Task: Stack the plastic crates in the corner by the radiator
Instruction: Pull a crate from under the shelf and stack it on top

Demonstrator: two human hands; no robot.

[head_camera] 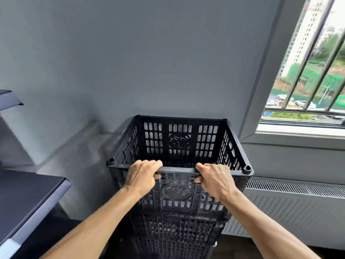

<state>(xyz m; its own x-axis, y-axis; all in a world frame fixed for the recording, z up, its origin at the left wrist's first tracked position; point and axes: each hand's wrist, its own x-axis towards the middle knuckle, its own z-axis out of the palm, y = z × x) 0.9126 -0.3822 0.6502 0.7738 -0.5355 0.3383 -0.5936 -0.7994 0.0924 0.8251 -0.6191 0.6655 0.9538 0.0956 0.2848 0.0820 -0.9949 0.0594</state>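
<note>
A black slotted plastic crate (179, 141) sits on top of a stack of like crates (175, 230) in the corner, against the grey wall. My left hand (141, 176) grips the near rim left of centre, fingers curled over the edge. My right hand (216, 179) holds the same rim right of centre. The top crate is upright and empty inside. The white radiator (291, 206) runs along the wall right of the stack, under the window.
A dark shelf or table (28, 199) juts in at the left, close to the stack. A barred window (308, 75) with its sill is at upper right. Dark floor shows below the radiator.
</note>
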